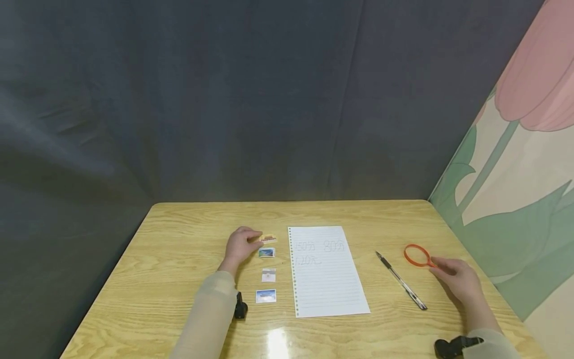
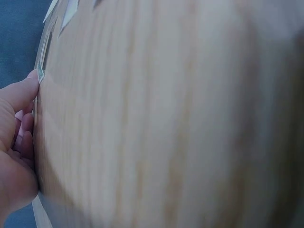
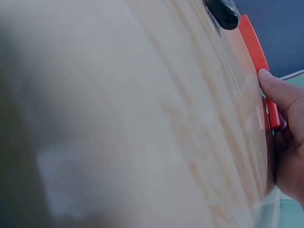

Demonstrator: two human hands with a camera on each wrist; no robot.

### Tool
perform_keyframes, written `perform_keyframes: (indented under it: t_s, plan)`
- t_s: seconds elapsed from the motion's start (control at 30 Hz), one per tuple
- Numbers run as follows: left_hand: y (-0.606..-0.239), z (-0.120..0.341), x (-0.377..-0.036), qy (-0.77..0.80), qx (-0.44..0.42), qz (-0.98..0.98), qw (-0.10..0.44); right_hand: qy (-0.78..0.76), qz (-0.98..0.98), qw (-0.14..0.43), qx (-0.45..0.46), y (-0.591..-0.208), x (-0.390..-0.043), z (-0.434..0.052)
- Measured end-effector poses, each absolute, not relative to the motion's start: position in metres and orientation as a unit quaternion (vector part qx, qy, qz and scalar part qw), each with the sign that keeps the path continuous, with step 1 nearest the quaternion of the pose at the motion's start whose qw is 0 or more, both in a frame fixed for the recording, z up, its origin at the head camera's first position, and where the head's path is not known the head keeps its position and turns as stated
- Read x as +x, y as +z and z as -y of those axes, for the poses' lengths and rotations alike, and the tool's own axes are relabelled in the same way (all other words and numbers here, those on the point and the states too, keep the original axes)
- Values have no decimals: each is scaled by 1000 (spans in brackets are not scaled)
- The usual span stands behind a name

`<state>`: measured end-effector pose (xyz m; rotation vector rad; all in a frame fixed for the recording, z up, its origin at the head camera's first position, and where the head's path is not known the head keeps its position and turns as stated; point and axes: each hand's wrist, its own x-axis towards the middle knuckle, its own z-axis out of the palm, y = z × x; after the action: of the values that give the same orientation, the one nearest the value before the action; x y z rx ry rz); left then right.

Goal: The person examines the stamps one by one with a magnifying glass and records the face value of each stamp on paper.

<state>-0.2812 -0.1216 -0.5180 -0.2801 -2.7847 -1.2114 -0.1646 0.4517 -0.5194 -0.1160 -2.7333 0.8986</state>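
Observation:
At the top of a column of stamps, my left hand (image 1: 240, 245) pinches the left edge of a yellow stamp (image 1: 269, 239). In the left wrist view, the thumb (image 2: 24, 90) meets a raised stamp corner (image 2: 41, 72). Below lie a blue-green stamp (image 1: 266, 253), a pale stamp (image 1: 269, 275) and a blue-and-white stamp (image 1: 266, 295). On the right, my right hand (image 1: 459, 280) grips the short handle of a red-rimmed magnifying glass (image 1: 417, 255), low over the table. The right wrist view shows the thumb on its red handle (image 3: 273, 114).
A lined sheet of paper (image 1: 329, 284) with handwritten figures lies right of the stamps. Between the sheet and the magnifying glass, a black-and-clear pen (image 1: 401, 280) lies slantwise. The wooden table (image 1: 179, 259) ends at a dark curtain (image 1: 287, 99) behind and a flower-patterned cloth (image 1: 515, 199) on the right.

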Motion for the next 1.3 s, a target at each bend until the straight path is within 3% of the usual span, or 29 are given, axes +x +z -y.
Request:
perform_keyframes:
  t_s: [0.8,1.3]
  plan:
    - [-516,122,-279,-408,-89,908,40,328,927,139,-114,-517,-163,-448]
    - [-516,123,-279,-410,-91,907,40,369,904,216,9,-470,-186,-365]
